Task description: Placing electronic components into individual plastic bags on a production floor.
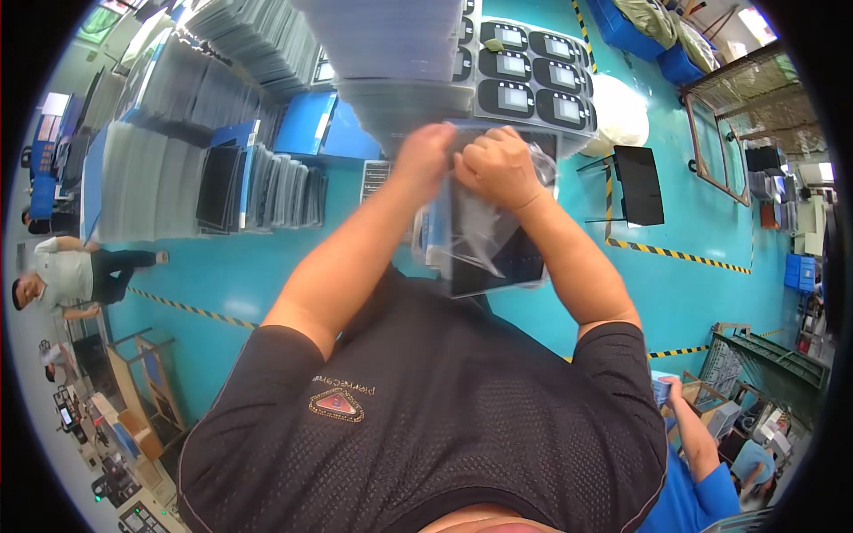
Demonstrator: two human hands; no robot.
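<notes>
My right hand (502,166) is closed in a fist, with crumpled clear plastic film (478,233) bunched and hanging around it. Close beside it, my left hand (425,153) is smeared by motion, so its fingers and anything in them cannot be made out. Both hands are raised over the top end of a glossy black flat panel (498,266), which stands out in front of my body. More film shows past the right hand, along the panel's right side.
Tall stacks of clear sheets (382,44) rise just beyond my hands, beside a stack of black-framed panels (560,78). Sheets in racks (147,182) fill the left. A black-topped stool (638,185) stands right. One person (75,271) is at far left, another (702,462) at lower right.
</notes>
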